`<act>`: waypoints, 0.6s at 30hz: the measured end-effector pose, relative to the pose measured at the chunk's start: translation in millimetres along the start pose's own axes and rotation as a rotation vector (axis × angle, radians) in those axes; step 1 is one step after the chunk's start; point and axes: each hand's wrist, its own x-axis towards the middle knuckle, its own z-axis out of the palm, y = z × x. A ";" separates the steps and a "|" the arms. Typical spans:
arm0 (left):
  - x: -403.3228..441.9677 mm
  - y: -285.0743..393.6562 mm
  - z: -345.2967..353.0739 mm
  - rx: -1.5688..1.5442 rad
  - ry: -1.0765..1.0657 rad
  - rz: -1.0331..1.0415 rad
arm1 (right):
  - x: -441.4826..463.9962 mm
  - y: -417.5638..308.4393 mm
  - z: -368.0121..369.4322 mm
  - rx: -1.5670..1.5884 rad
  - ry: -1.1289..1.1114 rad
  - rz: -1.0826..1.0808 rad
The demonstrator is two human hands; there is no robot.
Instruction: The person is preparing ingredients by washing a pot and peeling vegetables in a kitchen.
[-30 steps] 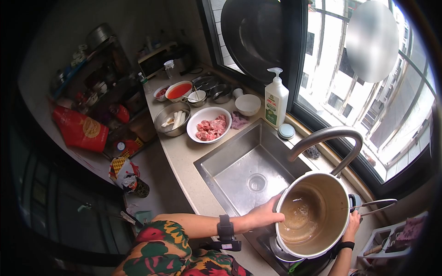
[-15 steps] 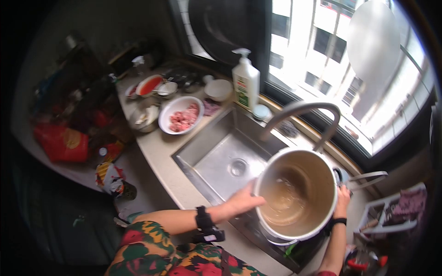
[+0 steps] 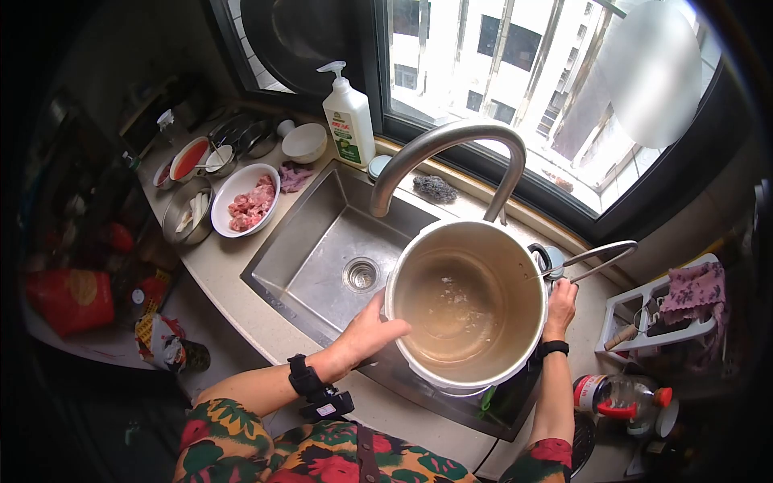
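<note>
The left hand (image 3: 364, 330) grips the pot (image 3: 465, 302), thumb over its rim; the right hand (image 3: 560, 310) clasps the opposite side.

The sink basin (image 3: 318, 249) lies right of the meat bowl (image 3: 232, 183), left of the pot (image 3: 519, 306).

The pot (image 3: 467, 302) hides most fingers of the left hand (image 3: 364, 332); exactly what the right hand's (image 3: 561, 310) fingertips touch cannot be told. It also covers the foot of the faucet (image 3: 451, 138) and part of a green item (image 3: 485, 402), too little of which shows to name. The top edge crops a dark round object (image 3: 302, 44), the bottom edge the patterned shirt (image 3: 362, 457). Small print on the pump bottle (image 3: 349, 121) is unreadable, and shadow blurs the shelves (image 3: 88, 209).
</note>
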 end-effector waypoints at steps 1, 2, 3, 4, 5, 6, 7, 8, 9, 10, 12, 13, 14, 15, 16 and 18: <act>-0.8 1.3 -0.4 0.013 0.007 -0.011 | -4.3 0.5 0.4 0.176 0.097 0.127; -1.8 1.5 -1.2 0.027 0.013 -0.024 | -6.8 1.1 0.9 0.301 0.125 0.215; -1.3 -0.3 -2.6 0.028 0.006 -0.023 | -7.8 1.9 0.3 0.297 0.127 0.219; 0.1 -3.1 -4.2 0.020 0.013 -0.023 | -7.9 3.8 -0.9 0.388 0.094 0.264; 0.8 -4.6 -5.7 0.013 0.017 -0.022 | -7.9 5.0 -4.0 0.478 0.062 0.310; 0.1 -4.0 -7.6 0.017 0.003 -0.020 | -8.1 5.8 -7.3 0.545 -0.006 0.347; -0.8 -2.5 -10.8 -0.065 0.008 -0.038 | -12.4 6.4 -14.0 0.524 -0.029 0.285; -1.0 -0.8 -14.2 -0.147 0.013 -0.054 | -16.4 3.1 -18.3 0.574 -0.032 0.309; -0.6 -3.3 -17.7 -0.143 -0.002 -0.048 | -21.7 -1.7 -23.3 0.624 -0.035 0.332; -0.6 -9.0 -22.5 -0.184 -0.002 -0.048 | -28.6 -5.9 -32.9 0.639 -0.108 0.457; -6.5 -9.7 -33.5 -0.237 -0.028 -0.111 | -44.2 -11.0 -44.3 0.626 -0.126 0.475; -10.4 -8.9 -39.7 -0.237 -0.040 -0.111 | -53.9 -13.1 -49.0 0.618 -0.160 0.487; -13.9 -8.8 -46.5 -0.283 -0.045 -0.185 | -62.2 -14.8 -53.2 0.620 -0.167 0.475; -16.9 -9.8 -52.9 -0.330 -0.049 -0.258 | -69.6 -16.2 -58.5 0.612 -0.163 0.477; -17.7 -16.9 -60.3 -0.370 -0.068 -0.247 | -76.2 -18.5 -64.5 0.633 -0.174 0.451; -20.4 -19.0 -78.0 -0.405 -0.113 -0.325 | -82.9 -36.8 -83.5 0.619 -0.173 0.403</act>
